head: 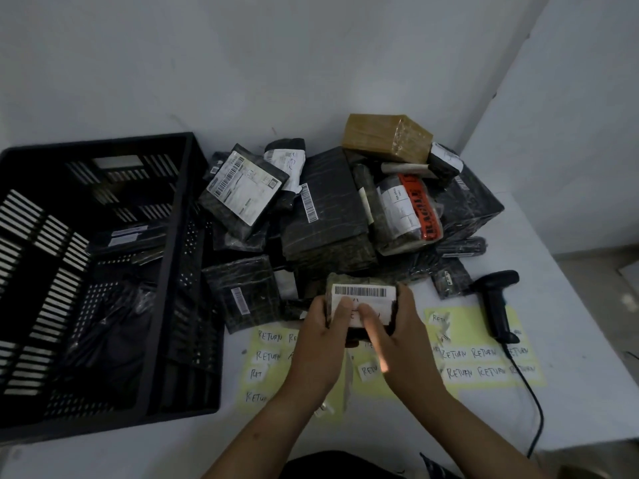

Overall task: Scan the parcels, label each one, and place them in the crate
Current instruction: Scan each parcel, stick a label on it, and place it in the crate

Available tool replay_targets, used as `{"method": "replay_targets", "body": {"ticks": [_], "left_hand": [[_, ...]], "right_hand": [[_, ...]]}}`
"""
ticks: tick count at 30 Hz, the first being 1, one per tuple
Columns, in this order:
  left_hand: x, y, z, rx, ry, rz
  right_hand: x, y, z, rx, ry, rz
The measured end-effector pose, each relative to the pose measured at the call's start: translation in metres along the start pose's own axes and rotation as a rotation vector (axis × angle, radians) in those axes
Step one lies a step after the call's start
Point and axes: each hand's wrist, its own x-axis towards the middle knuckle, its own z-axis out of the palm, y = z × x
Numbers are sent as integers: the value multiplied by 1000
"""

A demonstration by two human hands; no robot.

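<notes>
A small dark parcel (363,292) with a white barcode label sits between both hands above the table. My left hand (321,344) grips its left side, thumb laid across the white label. My right hand (397,337) holds the right side, and its thumb presses a white sticker onto the parcel's face. A pile of black-wrapped parcels (321,209) lies just behind. The black slatted crate (173,271) stands to the left with a few dark parcels inside. The black handheld scanner (496,302) lies on the table at the right.
Yellow sheets of handwritten "RETURN" stickers (484,361) lie under and beside my hands. A brown taped box (383,136) and a parcel with orange fragile tape (415,209) top the pile. The scanner cable (532,402) trails toward the table's front right edge.
</notes>
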Motion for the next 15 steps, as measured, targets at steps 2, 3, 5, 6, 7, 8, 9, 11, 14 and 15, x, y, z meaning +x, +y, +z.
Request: {"method": "replay_targets", "body": {"ticks": [2,3,5,6,7,8,9,11,14,15], "left_hand": [[0,-1,-2,82,30,47],[0,-1,-3,118,44,68],[0,-1,-3,159,69,98],[-1,-1,-4,171,72,118],[-2,1,-5,189,69,143],[-2,3,-6,210,61,163],[-2,5,-6,228,54,179],[-1,7,-8,254,49,191],[0,7,-9,269,62,194],[1,6,-10,264,66,197]], "right_hand": [[-1,-1,4,7,40,-47],[0,0,6,4,51,-67],[-1,-2,6,-6,48,-81],[-1,-2,6,1,45,-93],[-1,-4,5,20,40,-109],[-1,-6,3,47,33,-116],[0,-7,2,74,27,-114],[1,-11,1,106,13,-101],[1,-13,3,93,27,-109],[1,-14,4,78,39,-121]]}}
